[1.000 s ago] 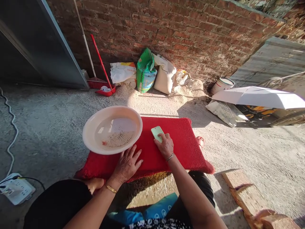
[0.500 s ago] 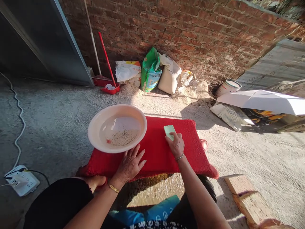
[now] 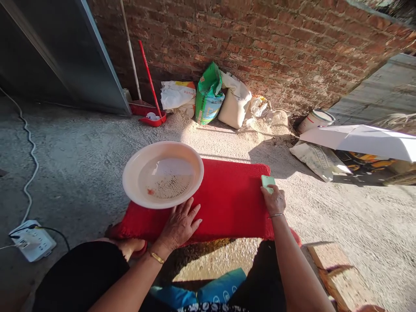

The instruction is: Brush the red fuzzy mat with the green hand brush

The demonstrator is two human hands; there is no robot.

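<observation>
A low bench or table with a red cloth cover [image 3: 227, 199] stands before me. On its left part sits a pale pink basin [image 3: 131, 180], overhanging the edge, with clear water and dark specks at the bottom plus a small red bit. My left hand [image 3: 182, 223] lies flat on the red cloth with fingers spread, fingertips close to the basin's near rim. At the cover's right edge, my right hand [image 3: 274, 200] grips a light green smartphone [image 3: 267, 181]; the fingers wrap its lower end.
Against the brick wall [image 3: 260, 43] stand a green sack [image 3: 209, 95], a beige sack [image 3: 234, 104] and a red dustpan [image 3: 152, 121]. A power strip [image 3: 32, 242] with cables lies on the left floor. Wooden blocks [image 3: 341, 273] are at lower right, a white bucket [image 3: 315, 120] farther back.
My right hand has carried the smartphone rightward from the middle of the red cloth to its right edge. My left hand and the basin stay in place; the view has shifted slightly.
</observation>
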